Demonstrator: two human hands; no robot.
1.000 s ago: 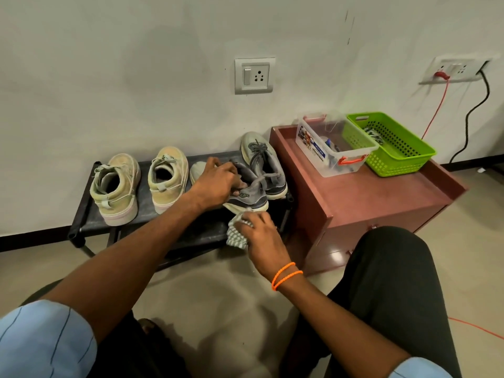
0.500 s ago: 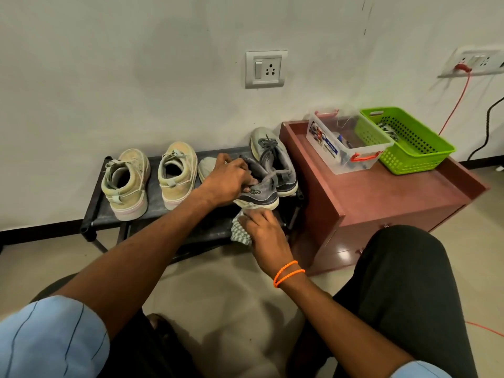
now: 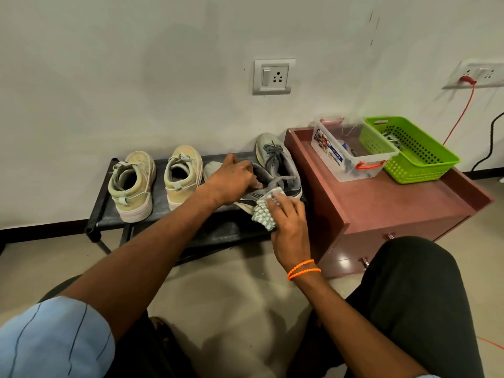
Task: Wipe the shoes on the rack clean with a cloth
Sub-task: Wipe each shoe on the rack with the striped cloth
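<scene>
Head view looks down on my two hands at a low black shoe rack set against the wall. My left hand curls its grip over the top of a grey sneaker and holds it on the rack's front edge. My right hand presses a striped cloth against that sneaker's heel side, fingers bent around the cloth; two orange bands circle that wrist. Just beside it, toward the wall, stands a second grey sneaker, laces up. Further left on the rack sit two beige shoes, heels toward me. Right of the rack stands a reddish-brown cabinet carrying a clear plastic box and a green basket, which touch each other.
</scene>
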